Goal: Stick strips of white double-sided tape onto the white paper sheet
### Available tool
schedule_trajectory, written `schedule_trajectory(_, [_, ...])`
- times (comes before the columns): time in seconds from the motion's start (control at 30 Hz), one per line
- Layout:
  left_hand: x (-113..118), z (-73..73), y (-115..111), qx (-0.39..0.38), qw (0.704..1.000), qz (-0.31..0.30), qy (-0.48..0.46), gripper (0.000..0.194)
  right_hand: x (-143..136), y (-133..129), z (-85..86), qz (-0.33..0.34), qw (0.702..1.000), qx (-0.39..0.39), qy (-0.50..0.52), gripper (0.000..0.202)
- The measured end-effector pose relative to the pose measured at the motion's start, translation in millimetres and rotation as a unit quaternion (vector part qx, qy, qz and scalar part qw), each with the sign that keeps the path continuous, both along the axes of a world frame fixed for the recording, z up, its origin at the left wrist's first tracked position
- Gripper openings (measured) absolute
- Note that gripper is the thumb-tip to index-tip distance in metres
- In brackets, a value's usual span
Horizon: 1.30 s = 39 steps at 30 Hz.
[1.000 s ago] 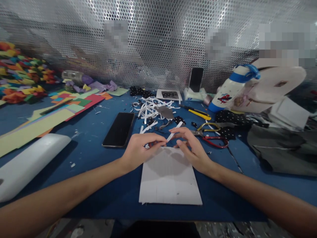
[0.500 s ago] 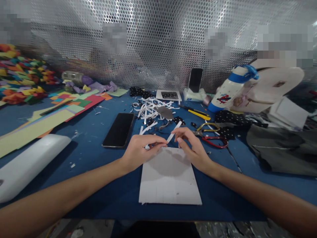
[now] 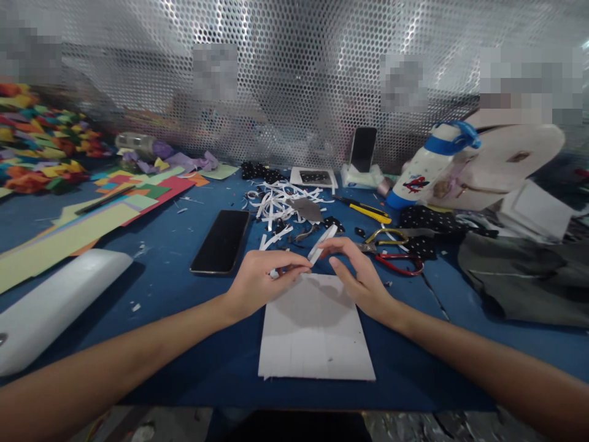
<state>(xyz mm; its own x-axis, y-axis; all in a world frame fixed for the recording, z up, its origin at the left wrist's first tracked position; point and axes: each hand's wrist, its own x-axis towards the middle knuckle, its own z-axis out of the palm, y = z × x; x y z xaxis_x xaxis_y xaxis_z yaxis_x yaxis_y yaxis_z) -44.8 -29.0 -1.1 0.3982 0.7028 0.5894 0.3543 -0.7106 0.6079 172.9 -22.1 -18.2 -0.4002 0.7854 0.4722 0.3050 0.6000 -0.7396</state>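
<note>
A narrow white paper strip [image 3: 323, 244] slants upward between my hands. My left hand [image 3: 267, 279] pinches its lower end between thumb and fingertips. Close beside the strip, my right hand [image 3: 356, 276] is curved with its thumb apart from the fingers, the index fingertip at the strip's edge. Both hands are over the far end of a white sheet or board [image 3: 317, 337] lying on the blue table [image 3: 175, 350]. Behind them is a loose pile of white paper strips [image 3: 276, 202] with a grey scrap on it.
A black phone [image 3: 221, 241] lies left of my hands. Scissors with red and yellow handles [image 3: 400, 264], a yellow cutter [image 3: 370, 212] and a blue-and-white bottle [image 3: 423, 166] are to the right. Coloured papers [image 3: 92, 227] and a white rounded object [image 3: 59, 307] lie left.
The strip now looks wider, its side turned differently. My right thumb has moved slightly away from the index finger. My left hand has stayed in place.
</note>
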Motion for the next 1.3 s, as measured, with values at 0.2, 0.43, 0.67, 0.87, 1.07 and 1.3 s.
schedule_trajectory(0.2, [-0.9, -2.1, 1.4, 0.014, 1.000, -0.009, -0.003, 0.011, 0.2, -1.9, -3.6, 0.010, 0.997, -0.071, 0.016, 0.023])
schedule_trajectory(0.43, [-0.3, -2.0, 1.6, 0.012, 1.000, -0.012, -0.005, 0.011, 0.4, -0.5, -1.0, -0.008, 1.000, 0.014, -0.011, 0.021])
schedule_trajectory(0.67, [-0.8, -2.1, 1.5, 0.017, 1.000, -0.014, -0.003, 0.010, -0.4, -2.4, -2.5, 0.011, 0.998, -0.063, 0.004, 0.022])
schedule_trajectory(0.87, [-0.9, -2.6, 2.2, 0.011, 1.000, -0.011, 0.000, 0.011, -0.7, -1.2, -0.5, 0.000, 1.000, 0.011, 0.002, 0.021])
schedule_trajectory(1.07, [-0.5, -2.1, 1.8, 0.002, 1.000, -0.012, 0.004, 0.012, -0.3, -3.1, -2.7, 0.005, 0.998, -0.054, 0.008, 0.021])
schedule_trajectory(1.3, [-1.1, -3.5, 2.3, 0.000, 1.000, -0.019, 0.007, 0.013, -1.1, -1.4, -3.5, -0.004, 0.999, -0.036, 0.009, 0.022])
